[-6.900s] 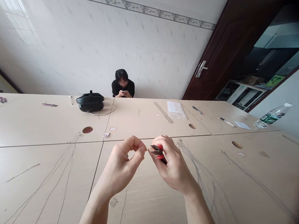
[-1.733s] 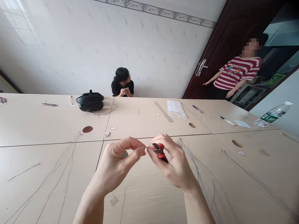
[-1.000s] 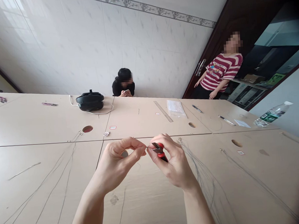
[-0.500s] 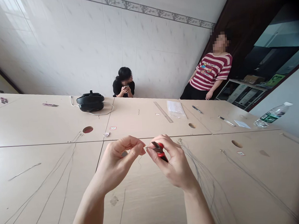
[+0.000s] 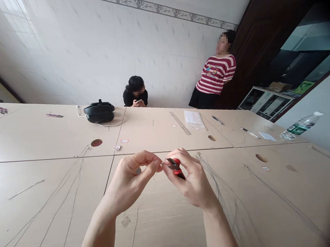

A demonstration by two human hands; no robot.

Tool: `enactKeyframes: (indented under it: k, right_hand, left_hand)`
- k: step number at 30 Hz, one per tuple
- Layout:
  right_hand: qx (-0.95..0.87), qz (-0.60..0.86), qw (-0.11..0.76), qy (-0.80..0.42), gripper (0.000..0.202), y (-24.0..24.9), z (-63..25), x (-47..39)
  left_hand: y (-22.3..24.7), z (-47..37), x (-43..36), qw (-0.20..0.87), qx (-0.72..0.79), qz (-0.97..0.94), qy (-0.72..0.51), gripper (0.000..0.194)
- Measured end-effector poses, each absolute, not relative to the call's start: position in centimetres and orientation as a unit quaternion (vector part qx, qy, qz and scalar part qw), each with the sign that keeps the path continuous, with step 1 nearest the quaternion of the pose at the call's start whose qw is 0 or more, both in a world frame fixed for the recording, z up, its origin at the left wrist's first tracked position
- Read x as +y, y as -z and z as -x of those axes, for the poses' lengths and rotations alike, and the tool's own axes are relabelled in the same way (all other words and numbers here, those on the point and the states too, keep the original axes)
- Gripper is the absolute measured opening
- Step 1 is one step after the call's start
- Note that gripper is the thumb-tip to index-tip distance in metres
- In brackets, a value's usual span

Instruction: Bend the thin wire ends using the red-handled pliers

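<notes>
At the middle of the head view, my left hand (image 5: pixel 138 178) pinches a tiny piece by a thin wire (image 5: pixel 156 178), which hangs below its fingertips. My right hand (image 5: pixel 188 177) is closed around red-handled pliers (image 5: pixel 175 166), whose dark jaws point up and left. Its thumb and index finger almost meet my left fingertips, where a small pale tip shows between them. Most of the small piece is hidden by fingers. Long thin wires (image 5: pixel 226 194) lie in a bundle right of my right hand, and more wires (image 5: pixel 71 213) spread on the left.
Farther back on the table (image 5: pixel 143 135) are a black headset (image 5: pixel 99 111) with a white cable, a ruler (image 5: pixel 180 123), a plastic bag (image 5: pixel 194 121), pens (image 5: pixel 250 133) and a bottle (image 5: pixel 302 126). One person (image 5: pixel 135 95) sits holding a phone; another (image 5: pixel 216 74) stands by the door.
My left fingertips have come slightly nearer my right ones. The standing person has shifted left and moved the arm back; the seated person's phone is lower.
</notes>
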State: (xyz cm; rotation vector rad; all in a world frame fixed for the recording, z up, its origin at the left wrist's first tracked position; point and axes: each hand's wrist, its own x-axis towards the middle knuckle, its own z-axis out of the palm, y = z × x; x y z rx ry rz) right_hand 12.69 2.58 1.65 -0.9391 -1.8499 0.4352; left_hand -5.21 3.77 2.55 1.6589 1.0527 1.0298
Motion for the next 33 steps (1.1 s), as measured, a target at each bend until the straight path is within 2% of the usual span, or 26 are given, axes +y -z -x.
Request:
enactKeyframes:
  k: [16,25,30,33]
  right_hand:
    - [-0.749,0.398,0.499,-0.176,0.017,-1.7,-12.8,2.6]
    - [-0.729,0.411,0.512,-0.195,0.013,-1.8,-13.0,2.5]
    - [-0.708,0.435,0.524,-0.188,0.014,-1.8,-13.2,2.4]
    - [-0.699,0.449,0.524,-0.184,0.015,-1.8,-13.2,2.4]
  left_hand:
    - [-2.5,5.1,3.9,0.454,0.441,-0.650,-0.421,0.028]
    - [-3.0,5.0,3.9,0.636,0.346,-0.580,-0.374,0.048]
    - [-3.0,6.1,3.7,0.700,0.276,-0.629,-0.193,0.044]
    - [-2.4,5.9,3.1,0.776,0.191,-0.583,-0.143,0.050]
